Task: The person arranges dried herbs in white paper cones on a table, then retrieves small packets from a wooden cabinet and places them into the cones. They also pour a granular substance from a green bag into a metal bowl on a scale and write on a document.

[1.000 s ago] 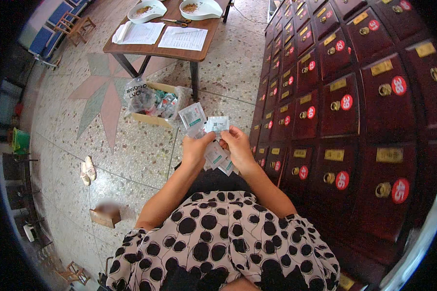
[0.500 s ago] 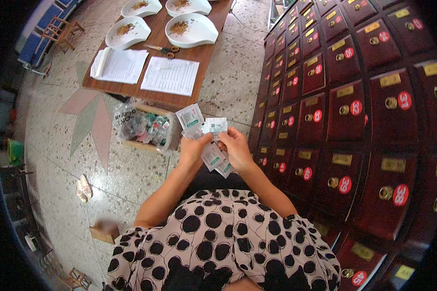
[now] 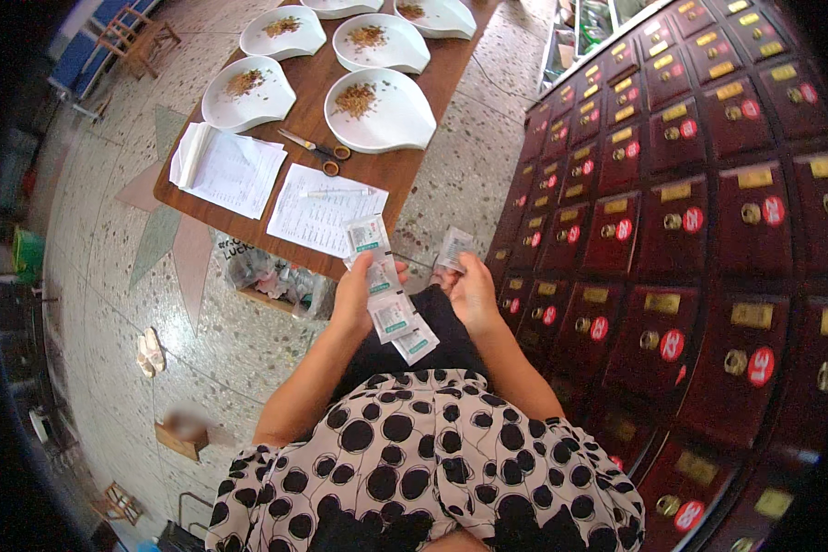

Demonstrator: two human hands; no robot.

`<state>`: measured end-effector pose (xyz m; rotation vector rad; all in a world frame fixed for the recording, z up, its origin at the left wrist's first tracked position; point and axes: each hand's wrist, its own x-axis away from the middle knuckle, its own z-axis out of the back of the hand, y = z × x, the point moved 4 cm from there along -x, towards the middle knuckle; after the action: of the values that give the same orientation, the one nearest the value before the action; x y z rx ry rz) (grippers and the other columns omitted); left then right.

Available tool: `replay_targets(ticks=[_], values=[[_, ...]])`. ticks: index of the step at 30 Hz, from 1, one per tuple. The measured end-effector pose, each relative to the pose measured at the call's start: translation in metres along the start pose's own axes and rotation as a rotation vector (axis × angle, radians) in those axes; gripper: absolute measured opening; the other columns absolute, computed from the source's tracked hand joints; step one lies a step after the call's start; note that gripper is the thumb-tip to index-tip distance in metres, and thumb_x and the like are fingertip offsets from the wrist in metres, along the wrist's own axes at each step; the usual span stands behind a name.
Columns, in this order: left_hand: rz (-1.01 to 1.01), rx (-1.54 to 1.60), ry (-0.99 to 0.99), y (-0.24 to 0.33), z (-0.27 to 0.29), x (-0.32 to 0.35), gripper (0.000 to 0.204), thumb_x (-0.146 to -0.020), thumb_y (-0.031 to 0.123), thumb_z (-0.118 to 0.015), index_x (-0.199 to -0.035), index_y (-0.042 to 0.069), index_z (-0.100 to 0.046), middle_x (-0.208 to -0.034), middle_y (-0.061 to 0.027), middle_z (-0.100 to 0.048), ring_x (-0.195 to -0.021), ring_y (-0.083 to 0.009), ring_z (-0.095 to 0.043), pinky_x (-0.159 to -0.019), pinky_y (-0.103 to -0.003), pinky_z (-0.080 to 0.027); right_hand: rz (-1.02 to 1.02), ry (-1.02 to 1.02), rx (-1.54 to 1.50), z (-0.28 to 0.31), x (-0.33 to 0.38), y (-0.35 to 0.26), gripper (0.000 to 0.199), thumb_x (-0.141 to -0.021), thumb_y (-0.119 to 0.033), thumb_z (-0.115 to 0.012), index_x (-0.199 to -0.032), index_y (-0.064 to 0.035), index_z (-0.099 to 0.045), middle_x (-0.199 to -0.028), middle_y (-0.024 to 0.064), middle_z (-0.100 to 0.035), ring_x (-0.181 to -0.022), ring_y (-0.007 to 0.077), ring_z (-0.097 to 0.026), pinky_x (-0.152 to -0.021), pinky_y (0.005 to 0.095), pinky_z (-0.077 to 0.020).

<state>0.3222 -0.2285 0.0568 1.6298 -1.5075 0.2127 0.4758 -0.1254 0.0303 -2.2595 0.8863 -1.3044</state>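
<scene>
My left hand is closed around a strip of small white paper sachets with green print, several joined end to end. The strip runs down past my thumb towards my lap, and its upper end stands above the fingers. A single sachet is pinched upright in my right hand, apart from the strip. Both hands are in front of my body, just short of the wooden table. Printed sheets with a pen on them lie at its near edge, beyond my left hand.
White scoop-shaped trays with dried brown herbs fill the table beyond a pair of scissors. Under the table's edge sits a box of torn wrappers lined with a plastic bag. Dark red drawers with brass knobs rise on my right.
My hands have moved apart, and a single sachet is now in my right hand, separate from the strip in my left. The table appears closer, with more trays in view.
</scene>
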Motion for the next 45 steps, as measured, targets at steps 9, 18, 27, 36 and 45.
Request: replay_targets(ticks=[9,18,27,36,45], values=[[-0.333,0.036,0.235,0.052,-0.035,-0.064,0.028,-0.089,0.019,-0.047,-0.103,-0.005,-0.052,-0.091,-0.0146,-0.063,-0.077,-0.0223,-0.062,-0.063,-0.033,-0.051,0.079,-0.229,0.620,-0.041,-0.142,-0.096,0.008,-0.087,-0.014,-0.048,-0.088,-0.0070,-0.051,-0.065,-0.0007,-0.049,-0.052,0.0073,-0.044,-0.046,0.0216,-0.0356],[-0.522,-0.044,0.586,0.072,-0.072,-0.079,0.021,-0.082,0.018,-0.057,-0.093,0.001,-0.057,-0.074,-0.0094,-0.062,-0.064,-0.0176,-0.060,-0.057,-0.031,-0.050,0.131,-0.638,1.314,-0.131,-0.247,-0.110,0.029,-0.079,-0.017,-0.054,-0.104,-0.0023,-0.053,-0.064,0.0050,-0.055,-0.060,0.0107,-0.053,-0.054,0.0253,-0.0420],[-0.373,-0.700,0.523,0.120,-0.081,-0.101,0.024,-0.077,0.022,-0.062,-0.089,0.001,-0.064,-0.073,-0.0087,-0.063,-0.061,-0.0137,-0.056,-0.056,-0.029,-0.044,-0.004,-0.972,1.042,-0.213,-0.195,-0.114,0.029,-0.084,-0.021,-0.056,-0.106,-0.0021,-0.053,-0.071,-0.0003,-0.052,-0.069,0.0068,-0.048,-0.059,0.0209,-0.0397],[-0.506,-0.567,0.533,0.130,-0.054,-0.100,0.023,-0.076,0.022,-0.063,-0.091,0.004,-0.065,-0.073,-0.0102,-0.065,-0.064,-0.0171,-0.060,-0.061,-0.030,-0.047,0.219,-1.106,1.335,-0.250,-0.186,-0.097,0.022,-0.081,-0.022,-0.062,-0.084,-0.0001,-0.064,-0.068,0.0007,-0.061,-0.064,0.0085,-0.052,-0.059,0.0242,-0.0427],[-0.463,-0.218,0.791,0.141,-0.034,-0.093,0.022,-0.075,0.016,-0.063,-0.089,-0.001,-0.064,-0.073,-0.0101,-0.064,-0.061,-0.0164,-0.060,-0.056,-0.031,-0.049,-0.173,-0.661,0.671,-0.258,-0.267,-0.120,0.012,-0.087,-0.019,-0.055,-0.087,-0.0073,-0.059,-0.073,-0.0020,-0.057,-0.054,0.0045,-0.047,-0.046,0.0171,-0.0379]])
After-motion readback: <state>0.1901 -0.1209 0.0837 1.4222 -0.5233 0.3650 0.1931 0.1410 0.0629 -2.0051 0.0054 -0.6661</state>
